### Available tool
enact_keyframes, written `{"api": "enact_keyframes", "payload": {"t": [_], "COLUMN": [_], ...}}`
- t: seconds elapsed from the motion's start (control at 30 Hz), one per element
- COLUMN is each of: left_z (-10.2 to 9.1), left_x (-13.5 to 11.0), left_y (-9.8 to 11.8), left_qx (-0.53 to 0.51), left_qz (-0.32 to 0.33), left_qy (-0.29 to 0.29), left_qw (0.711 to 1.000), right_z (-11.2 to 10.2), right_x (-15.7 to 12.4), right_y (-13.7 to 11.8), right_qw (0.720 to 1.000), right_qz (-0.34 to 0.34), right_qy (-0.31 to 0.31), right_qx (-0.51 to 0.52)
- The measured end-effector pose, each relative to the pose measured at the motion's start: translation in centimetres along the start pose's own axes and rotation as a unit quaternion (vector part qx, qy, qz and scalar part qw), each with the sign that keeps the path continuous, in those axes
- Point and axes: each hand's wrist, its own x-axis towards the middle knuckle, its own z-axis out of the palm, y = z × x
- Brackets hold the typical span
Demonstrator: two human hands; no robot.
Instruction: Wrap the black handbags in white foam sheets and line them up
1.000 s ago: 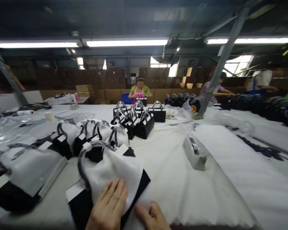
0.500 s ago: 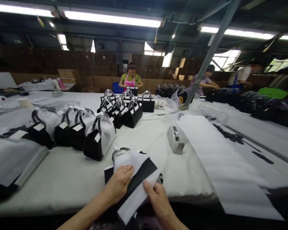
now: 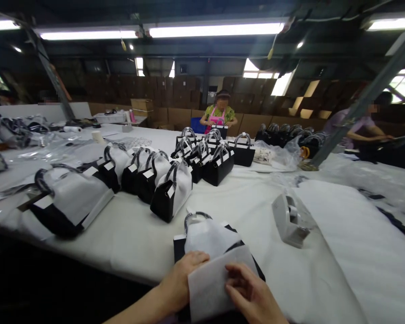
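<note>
A black handbag (image 3: 179,249) lies tilted at the table's front edge, its looped handle (image 3: 197,215) wrapped in clear film and white padding (image 3: 205,236) over its upper side. Across its lower part lies a white foam-like sheet (image 3: 209,281). My left hand (image 3: 180,281) grips the bag's near left side, its fingers partly hidden at the sheet's edge. Over the sheet, my right hand (image 3: 253,292) has loosely curled fingers, thumb and forefinger apart, with the fingertips touching the surface. To the right stands a grey tape dispenser (image 3: 288,220).
Padded black handbags (image 3: 162,200) stand in a row at left, with another wrapped bag (image 3: 77,198) nearer. More bags (image 3: 219,166) stand mid-table. White foam sheets (image 3: 361,234) cover the right side. A co-worker (image 3: 220,112) faces me; a metal post (image 3: 354,103) rises at right.
My view has swung left, so the scene sits farther right. The white sheet, earlier a narrow strip in my right hand, now lies wide across the bag, and that hand's pinch has loosened.
</note>
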Motion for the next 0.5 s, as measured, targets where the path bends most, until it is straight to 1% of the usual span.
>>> {"api": "enact_keyframes", "payload": {"t": [0.03, 0.07, 0.1, 0.13, 0.17, 0.23, 0.33, 0.4, 0.5], "left_z": [0.1, 0.2, 0.3, 0.4, 0.3, 0.1, -0.4, -0.4, -0.2], "left_x": [-0.1, -0.3, -0.4, -0.5, -0.5, -0.4, -0.2, -0.1, 0.0], "left_y": [0.0, 0.1, 0.1, 0.1, 0.2, 0.4, 0.7, 0.7, 0.4], "left_qx": [0.002, 0.009, 0.017, 0.023, 0.024, 0.019, 0.009, 0.010, 0.036], "left_qz": [0.000, 0.002, 0.006, 0.011, 0.015, 0.016, -0.005, -0.013, -0.005], "left_qy": [0.007, 0.011, 0.014, 0.016, 0.016, 0.012, -0.009, -0.014, -0.003], "left_qw": [1.000, 1.000, 1.000, 1.000, 0.999, 1.000, 1.000, 1.000, 0.999], "right_z": [-0.3, -0.7, -1.1, -1.5, -1.9, -2.6, -3.4, -3.9, -4.7], "right_x": [0.4, 0.8, 1.3, 1.7, 2.1, 2.8, 3.3, 3.6, 4.3], "right_y": [0.3, 0.5, 0.6, 0.5, 0.4, -0.2, -1.2, -1.8, -2.6], "right_qw": [0.996, 0.985, 0.969, 0.951, 0.937, 0.921, 0.913, 0.905, 0.890], "right_qz": [-0.042, -0.082, -0.115, -0.138, -0.148, -0.139, -0.124, -0.144, -0.201], "right_qy": [0.034, 0.075, 0.113, 0.137, 0.143, 0.107, 0.024, -0.013, -0.064], "right_qx": [-0.065, -0.128, -0.188, -0.240, -0.283, -0.347, -0.389, -0.400, -0.404]}}
